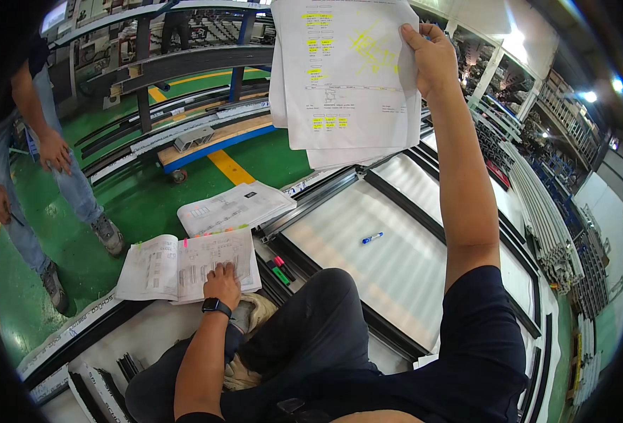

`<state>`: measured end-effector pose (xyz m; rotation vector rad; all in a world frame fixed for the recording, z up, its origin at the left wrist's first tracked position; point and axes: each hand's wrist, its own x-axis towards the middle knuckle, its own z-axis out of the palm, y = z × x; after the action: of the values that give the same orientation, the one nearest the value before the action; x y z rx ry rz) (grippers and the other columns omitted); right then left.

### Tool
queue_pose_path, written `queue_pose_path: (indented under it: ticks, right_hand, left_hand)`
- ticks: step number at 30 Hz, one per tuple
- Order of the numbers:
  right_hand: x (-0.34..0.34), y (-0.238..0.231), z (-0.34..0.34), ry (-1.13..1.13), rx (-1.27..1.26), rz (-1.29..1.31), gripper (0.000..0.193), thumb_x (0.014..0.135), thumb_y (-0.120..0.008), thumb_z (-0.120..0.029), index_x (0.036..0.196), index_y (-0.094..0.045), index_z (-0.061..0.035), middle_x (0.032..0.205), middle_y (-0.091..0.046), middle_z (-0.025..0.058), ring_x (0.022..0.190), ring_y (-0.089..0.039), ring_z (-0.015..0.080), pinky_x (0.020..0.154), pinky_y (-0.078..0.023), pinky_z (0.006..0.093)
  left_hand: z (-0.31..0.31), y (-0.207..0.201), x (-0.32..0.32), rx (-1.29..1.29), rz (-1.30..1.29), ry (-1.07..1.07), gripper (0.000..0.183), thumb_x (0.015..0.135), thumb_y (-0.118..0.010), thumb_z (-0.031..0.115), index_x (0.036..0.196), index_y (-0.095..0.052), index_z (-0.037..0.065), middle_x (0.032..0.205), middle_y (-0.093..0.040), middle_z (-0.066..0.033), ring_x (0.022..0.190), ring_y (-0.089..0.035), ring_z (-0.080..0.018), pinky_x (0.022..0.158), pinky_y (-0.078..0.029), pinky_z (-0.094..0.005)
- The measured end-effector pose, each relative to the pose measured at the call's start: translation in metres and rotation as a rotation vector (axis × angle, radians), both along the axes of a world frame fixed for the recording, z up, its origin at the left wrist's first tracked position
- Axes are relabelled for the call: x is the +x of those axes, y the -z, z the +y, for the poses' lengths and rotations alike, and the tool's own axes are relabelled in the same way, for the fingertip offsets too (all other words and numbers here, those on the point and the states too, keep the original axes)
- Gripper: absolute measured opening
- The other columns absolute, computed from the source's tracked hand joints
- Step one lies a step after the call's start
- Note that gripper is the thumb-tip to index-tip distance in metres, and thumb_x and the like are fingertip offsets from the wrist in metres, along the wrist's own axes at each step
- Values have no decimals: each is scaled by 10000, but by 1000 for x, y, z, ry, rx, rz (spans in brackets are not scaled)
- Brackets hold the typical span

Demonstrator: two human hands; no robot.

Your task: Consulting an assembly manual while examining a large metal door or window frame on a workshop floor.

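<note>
High at the upper middle, my right hand (430,58) pinches the right edge of several printed paper sheets (357,113). The top sheet carries a drawing and yellow highlighter marks. On the left, my left hand (222,283) lies with its fingers spread on the right-hand page of an open booklet (153,271) of drawings with coloured tabs. It holds nothing, and a dark watch (217,306) is on that wrist. Behind the booklet lies another stack of printed sheets (237,206). Pink and green highlighters (279,271) rest beside the booklet.
A blue marker (372,238) lies on a dark-framed panel (350,233) in front of me. At the left stands another person (64,158). Behind are a wheeled blue-edged trolley (213,144) and a rack of long profiles (191,63). Bundled bars (537,211) lie at the right.
</note>
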<state>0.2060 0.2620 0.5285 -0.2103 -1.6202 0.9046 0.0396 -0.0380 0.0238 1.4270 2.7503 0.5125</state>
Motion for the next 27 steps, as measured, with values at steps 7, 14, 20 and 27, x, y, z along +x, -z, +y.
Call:
queue_pose_path:
  ticks: [7,14,20,27]
  right_hand:
    - [4,-4,-6,8,18,12,277,878,-745,-149,1038,-589,14,901,-665,86,777,-641,157,714,-534,304]
    - [11,-8,2,-21,23,-10,277,897,-725,-125,1069,-550,3,953,-672,98,821,-659,176,761,-558,307]
    - [11,-7,6,-43,30,8,294,905,-715,-128,1095,-549,24,977,-671,113,852,-663,186,782,-561,307]
    - [11,-7,9,-62,39,22,304,902,-717,-122,1101,-552,38,988,-669,115,860,-662,191,785,-559,306]
  left_hand:
    - [-1,-1,0,3,8,0,550,850,-656,254,1347,-500,80,1329,-525,-187,1101,-574,-396,883,-534,-457]
    - [1,-1,1,-5,13,-4,553,846,-666,244,1348,-496,87,1350,-513,-192,1127,-566,-403,902,-529,-462]
    - [1,4,0,8,26,-6,535,847,-667,245,1331,-505,86,1349,-510,-184,1133,-556,-409,865,-542,-477]
    - [0,3,0,0,24,5,545,837,-681,244,1329,-507,86,1346,-503,-172,1150,-538,-409,839,-550,-485]
